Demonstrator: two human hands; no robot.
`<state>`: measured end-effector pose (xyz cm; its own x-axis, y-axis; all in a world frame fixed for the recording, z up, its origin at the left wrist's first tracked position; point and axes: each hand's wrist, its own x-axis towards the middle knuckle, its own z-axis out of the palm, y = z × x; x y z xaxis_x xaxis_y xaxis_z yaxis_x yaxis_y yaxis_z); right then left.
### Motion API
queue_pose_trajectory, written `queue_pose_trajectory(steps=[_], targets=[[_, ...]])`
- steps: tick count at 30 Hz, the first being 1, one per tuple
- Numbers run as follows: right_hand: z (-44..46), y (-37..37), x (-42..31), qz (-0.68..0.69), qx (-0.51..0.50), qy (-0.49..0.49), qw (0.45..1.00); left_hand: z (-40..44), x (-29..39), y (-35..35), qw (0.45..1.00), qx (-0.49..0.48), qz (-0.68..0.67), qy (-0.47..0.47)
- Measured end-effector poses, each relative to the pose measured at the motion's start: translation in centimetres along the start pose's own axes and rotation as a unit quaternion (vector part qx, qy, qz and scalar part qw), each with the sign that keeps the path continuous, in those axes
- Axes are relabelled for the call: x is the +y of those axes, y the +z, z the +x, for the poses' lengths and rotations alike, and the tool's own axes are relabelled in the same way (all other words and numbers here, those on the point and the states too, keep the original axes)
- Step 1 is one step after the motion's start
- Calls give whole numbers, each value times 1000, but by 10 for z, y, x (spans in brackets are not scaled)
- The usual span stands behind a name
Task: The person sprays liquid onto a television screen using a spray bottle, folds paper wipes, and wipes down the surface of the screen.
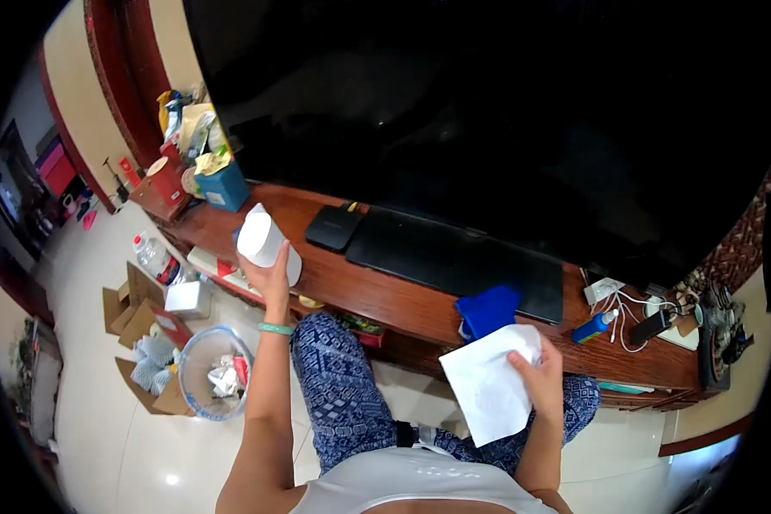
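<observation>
My left hand is wrapped around a white paper towel roll, held up over the front edge of the wooden TV stand. A loose corner sticks up at the roll's top. On the right, my right hand pinches a white paper towel sheet by its right side. The sheet hangs above my right thigh and looks slightly creased. Just behind it, a blue cloth lies on the stand, its near part covered by the sheet.
A large dark TV screen rises behind the stand. A black box and a long black panel lie on top. Rightward are a blue spray bottle and white cables. A trash bin and cardboard boxes stand left.
</observation>
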<state>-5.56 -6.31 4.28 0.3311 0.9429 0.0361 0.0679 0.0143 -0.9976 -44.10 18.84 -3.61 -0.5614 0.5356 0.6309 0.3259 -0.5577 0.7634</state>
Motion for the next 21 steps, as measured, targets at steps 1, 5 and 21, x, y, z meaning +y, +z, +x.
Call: queue_pose_trajectory(steps=[1, 5, 21], targets=[[-3, -1, -1, -7, -5, 11, 1000, 2, -2, 5, 1000, -5, -4, -9], [-8, -5, 15, 5, -30, 14, 999, 9, -8, 18, 996, -74, 51, -16], [7, 70, 10, 140, -3, -60, 988, -172, 176, -2, 817, -573, -58, 28]])
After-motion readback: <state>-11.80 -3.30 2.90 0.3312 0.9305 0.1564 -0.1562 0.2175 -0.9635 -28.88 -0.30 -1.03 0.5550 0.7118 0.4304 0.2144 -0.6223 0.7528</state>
